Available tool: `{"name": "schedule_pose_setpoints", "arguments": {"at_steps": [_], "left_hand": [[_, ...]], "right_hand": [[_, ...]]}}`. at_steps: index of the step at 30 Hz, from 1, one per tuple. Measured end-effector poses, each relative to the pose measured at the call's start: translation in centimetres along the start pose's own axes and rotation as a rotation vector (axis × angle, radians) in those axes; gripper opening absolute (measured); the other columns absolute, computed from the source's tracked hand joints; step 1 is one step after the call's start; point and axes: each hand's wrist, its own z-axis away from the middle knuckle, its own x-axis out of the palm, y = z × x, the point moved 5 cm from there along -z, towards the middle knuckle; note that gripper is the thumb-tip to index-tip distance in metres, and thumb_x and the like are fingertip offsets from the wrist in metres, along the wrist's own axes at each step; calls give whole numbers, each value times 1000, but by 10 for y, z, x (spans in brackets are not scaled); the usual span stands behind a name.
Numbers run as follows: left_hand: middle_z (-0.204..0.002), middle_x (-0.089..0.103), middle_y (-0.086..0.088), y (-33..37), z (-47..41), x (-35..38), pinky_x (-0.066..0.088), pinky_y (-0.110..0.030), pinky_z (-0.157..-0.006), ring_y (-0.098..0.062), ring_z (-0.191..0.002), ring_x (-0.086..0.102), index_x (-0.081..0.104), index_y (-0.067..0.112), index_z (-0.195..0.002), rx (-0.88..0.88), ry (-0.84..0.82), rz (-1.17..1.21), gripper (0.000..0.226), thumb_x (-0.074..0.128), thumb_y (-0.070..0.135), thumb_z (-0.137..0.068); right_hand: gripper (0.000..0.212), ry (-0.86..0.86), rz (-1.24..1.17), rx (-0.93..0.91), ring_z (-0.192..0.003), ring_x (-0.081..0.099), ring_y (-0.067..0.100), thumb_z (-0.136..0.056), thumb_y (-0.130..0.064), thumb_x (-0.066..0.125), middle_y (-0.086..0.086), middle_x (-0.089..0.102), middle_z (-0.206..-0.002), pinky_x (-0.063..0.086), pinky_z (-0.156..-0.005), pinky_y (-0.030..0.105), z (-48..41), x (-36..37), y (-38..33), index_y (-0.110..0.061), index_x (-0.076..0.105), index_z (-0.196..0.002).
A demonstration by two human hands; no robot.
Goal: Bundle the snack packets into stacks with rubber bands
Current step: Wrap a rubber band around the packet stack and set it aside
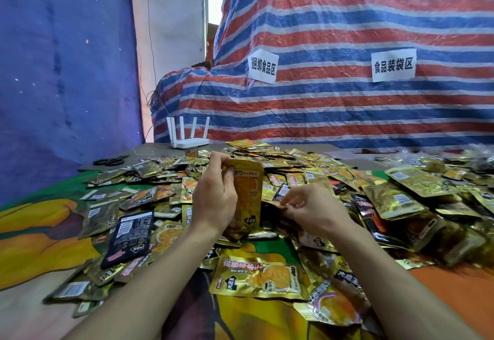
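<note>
Packet (247,192) of gold foil is held upright at the middle of the view, its long axis running from top to bottom and its printed orange face turned toward the camera. It is gripped by the left hand (213,200), whose fingers are curled round its left edge and top corner. That edge is hidden by the hand, and it cannot be told whether more packets are stacked behind it. Its lower end is lost among loose foil.

Just right of the packet the right hand (312,208) is lowered to the heap of snack packets (334,176), with thumb and fingers bent together at a foil edge. Whether anything is pinched there cannot be made out.

The heap is spread behind the packet and on both sides of it over the desk (40,232), which is covered by a bright printed cloth. A dark packet (131,235) lies flat to the lower left of the held packet. Further left and behind, black loops (109,162) are seen, too small to identify. A white router (187,136) stands behind the packet, and beyond it a striped tarpaulin (347,32) bearing two paper signs (263,65) is hung.
</note>
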Motion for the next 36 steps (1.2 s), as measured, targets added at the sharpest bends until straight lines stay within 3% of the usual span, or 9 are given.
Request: {"name": "schedule_pose_setpoints", "arguments": {"at_steps": [5, 9, 12, 15, 17, 23, 27, 32, 36], "left_hand": [[-85, 57, 7, 3, 0, -1, 59, -47, -62, -9, -75, 60, 51, 13, -112, -2, 10, 2, 9, 48, 10, -104], [-83, 56, 11, 5, 2, -2, 58, -50, -60, -11, -74, 60, 50, 17, -110, -11, 12, 12, 10, 48, 9, -103], [-85, 57, 11, 4, 2, -1, 58, -49, -61, -10, -76, 60, 49, 19, -110, -18, 0, 4, 11, 48, 10, -103], [-84, 57, 11, 4, 2, 0, 59, -47, -60, -8, -75, 60, 47, 23, -108, -22, -3, -3, 14, 48, 10, -103], [-83, 57, 10, 4, 3, 0, 58, -48, -59, -10, -74, 61, 47, 22, -108, -20, -8, -4, 13, 48, 10, -104], [-82, 57, 9, 4, 2, -1, 57, -52, -59, -17, -74, 62, 49, 20, -110, -35, -7, -5, 11, 48, 11, -104], [-82, 57, 8, 5, 2, -1, 57, -51, -59, -17, -74, 62, 50, 20, -110, -37, -13, -2, 10, 47, 12, -104], [-83, 59, 6, 6, 3, -2, 57, -52, -58, -23, -74, 63, 51, 17, -112, -39, -18, 8, 10, 46, 13, -104], [-82, 59, 5, 6, 2, -2, 57, -51, -58, -21, -73, 63, 51, 17, -111, -35, -9, 10, 10, 46, 12, -104]], "right_hand": [[19, 348, -86, -4, -70, 67, 14, -98, -33, 63, -3, 76, -95, 60, -64, 38, 2, -19, 0, -24, 74, -109], [14, 300, -76, 12, -57, 58, 10, -98, -23, 62, -3, 73, -93, 45, -51, 26, 1, -16, 5, -27, 71, -108], [21, 390, -70, -11, -73, 61, 22, -94, -3, 54, -1, 66, -96, 48, -56, 30, 3, -22, 1, -22, 62, -97], [26, 314, 32, 16, -90, 55, 23, -91, -6, 58, 1, 58, -101, 50, -69, 35, 3, -17, -4, -26, 67, -78], [23, 212, 82, 27, -100, 53, 19, -91, -12, 62, -2, 55, -105, 54, -82, 42, 2, -11, -5, -28, 76, -82], [20, 20, 249, -108, -108, 41, 13, -81, -31, 70, -8, 47, -111, 44, -87, 34, 5, -6, -16, -34, 77, -99], [26, 19, 364, -109, -117, 41, 16, -82, -31, 75, -10, 48, -119, 37, -102, 41, 8, -3, -20, -39, 76, -107], [18, 78, 396, -165, -115, 42, 17, -82, -19, 72, -10, 46, -111, 35, -99, 40, 10, -2, -29, -30, 80, -94], [25, -39, 491, -83, -122, 43, 22, -83, -33, 74, 1, 50, -129, 41, -99, 40, 7, 10, -23, -20, 76, -105]]}}
